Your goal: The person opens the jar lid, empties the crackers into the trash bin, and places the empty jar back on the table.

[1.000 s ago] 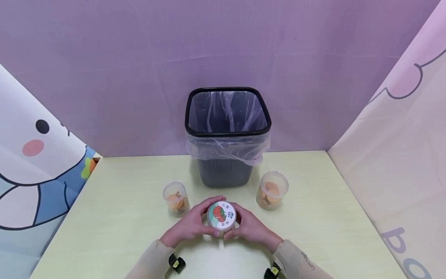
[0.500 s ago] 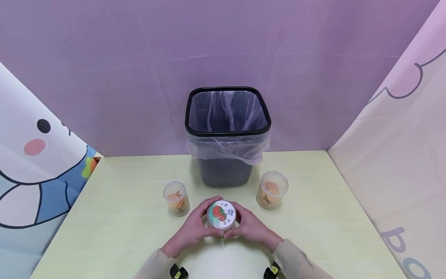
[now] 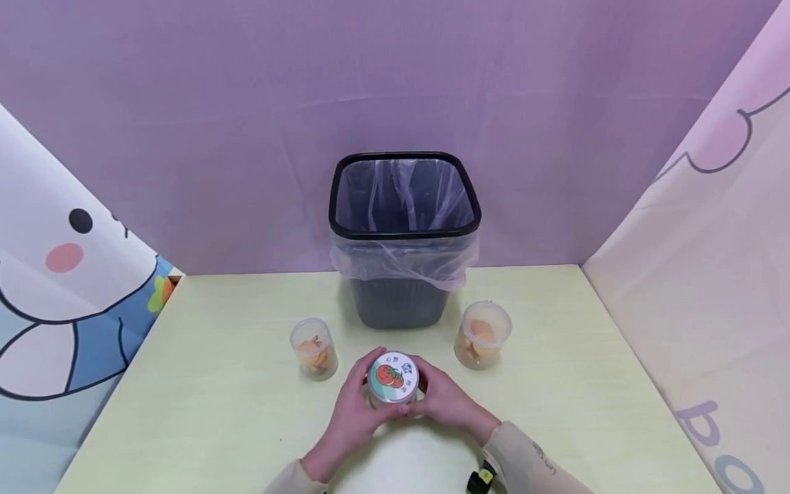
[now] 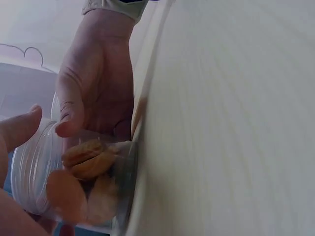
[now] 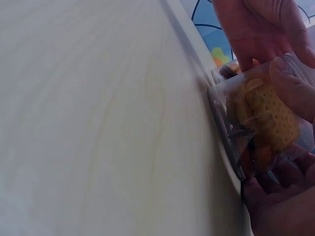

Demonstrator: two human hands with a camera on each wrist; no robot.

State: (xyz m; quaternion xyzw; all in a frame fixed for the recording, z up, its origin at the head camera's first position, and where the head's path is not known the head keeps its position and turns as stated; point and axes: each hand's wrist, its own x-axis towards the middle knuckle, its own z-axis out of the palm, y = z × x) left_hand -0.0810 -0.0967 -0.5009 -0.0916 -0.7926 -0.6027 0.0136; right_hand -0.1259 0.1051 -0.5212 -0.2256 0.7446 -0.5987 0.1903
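A clear round jar (image 4: 93, 187) of biscuits stands on the table under both hands. Its white and green lid label (image 3: 393, 377) carries red fruit drawings. My left hand (image 3: 356, 410) curls round the jar's upper left side, thumb in front near the lid. My right hand (image 3: 449, 398) grips the other side, its thumb meeting the left one at the front. Through the wall in the right wrist view, a square dotted biscuit (image 5: 273, 118) shows beside rounder pieces. The far side of the jar is hidden by fingers.
A smaller clear jar (image 3: 315, 367) with orange-brown pieces stands to the left. Another clear jar (image 3: 474, 353) with similar pieces is at the right. Behind them stands a dark bin (image 3: 401, 302) with a thin liner, against the purple backdrop (image 3: 247, 137).
My left wrist and forearm have swung to the right, and the left wrist strap has left the head view. The left thumb has slid rightward along the jar's front. My right hand stays nearly still.
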